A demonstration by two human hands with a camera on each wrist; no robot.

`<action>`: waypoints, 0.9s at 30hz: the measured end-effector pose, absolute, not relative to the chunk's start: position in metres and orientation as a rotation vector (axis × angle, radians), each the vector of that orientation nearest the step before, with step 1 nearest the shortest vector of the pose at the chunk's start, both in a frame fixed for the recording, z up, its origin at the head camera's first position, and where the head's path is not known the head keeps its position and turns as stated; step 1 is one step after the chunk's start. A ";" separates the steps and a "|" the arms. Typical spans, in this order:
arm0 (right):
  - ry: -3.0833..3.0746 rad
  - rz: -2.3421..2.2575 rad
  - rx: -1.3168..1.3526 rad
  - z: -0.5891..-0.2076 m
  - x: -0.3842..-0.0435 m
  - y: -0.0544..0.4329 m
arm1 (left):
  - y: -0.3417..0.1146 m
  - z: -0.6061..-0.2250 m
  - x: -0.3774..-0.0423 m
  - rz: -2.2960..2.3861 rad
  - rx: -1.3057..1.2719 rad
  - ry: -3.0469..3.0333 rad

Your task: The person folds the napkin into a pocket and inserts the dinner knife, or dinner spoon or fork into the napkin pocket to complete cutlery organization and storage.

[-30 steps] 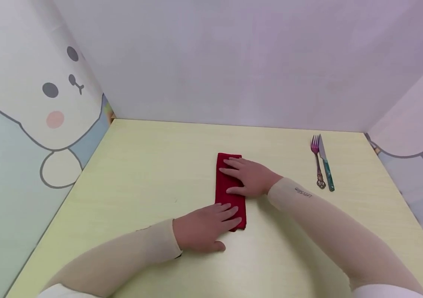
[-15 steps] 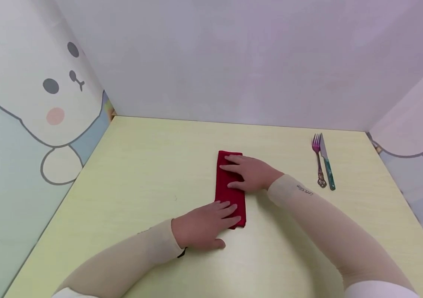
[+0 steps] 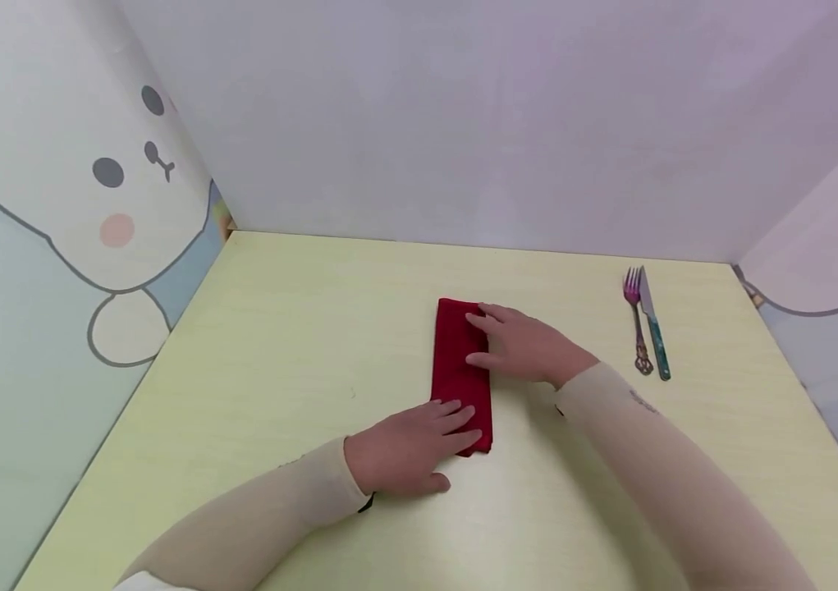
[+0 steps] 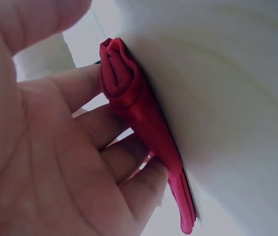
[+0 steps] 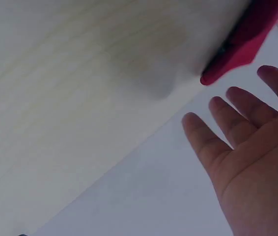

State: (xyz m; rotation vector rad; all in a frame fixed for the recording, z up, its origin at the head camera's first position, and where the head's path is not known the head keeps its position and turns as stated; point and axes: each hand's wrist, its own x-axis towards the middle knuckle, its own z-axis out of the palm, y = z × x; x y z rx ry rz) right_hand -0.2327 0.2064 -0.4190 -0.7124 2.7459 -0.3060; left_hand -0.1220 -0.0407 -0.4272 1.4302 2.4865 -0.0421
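A red cloth point(image 3: 454, 345), folded into a long narrow strip, lies on the table with its far end toward the wall. Spread fingers of my left hand point(image 3: 402, 450) rest on its near end, the thumb out on the tabletop side. The left wrist view shows the rolled, layered end of the cloth point(image 4: 144, 118) against those fingers. My right hand point(image 3: 533, 345) hovers at the far right edge of the strip, fingers extended. In the right wrist view its fingertips are apart from the cloth point(image 5: 242, 51), and nothing is held.
A fork point(image 3: 638, 320) and a green-handled knife point(image 3: 655, 322) lie side by side at the right of the pale wooden table point(image 3: 300, 328). A grey-white wall point(image 3: 463, 123) rises behind it, with cartoon-printed panels at both sides.
My right hand has lifted off the cloth and shifted right, uncovering more of its far part. The left hand stays on the near end.
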 end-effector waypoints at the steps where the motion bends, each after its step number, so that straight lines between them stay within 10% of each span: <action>1: 2.749 -0.359 -0.659 -0.416 -0.229 0.211 | -0.041 -0.427 -0.122 -0.043 1.433 2.490; 27: 2.893 -0.817 0.233 -0.402 -0.227 0.376 | -0.041 -0.430 -0.121 -0.075 1.441 2.509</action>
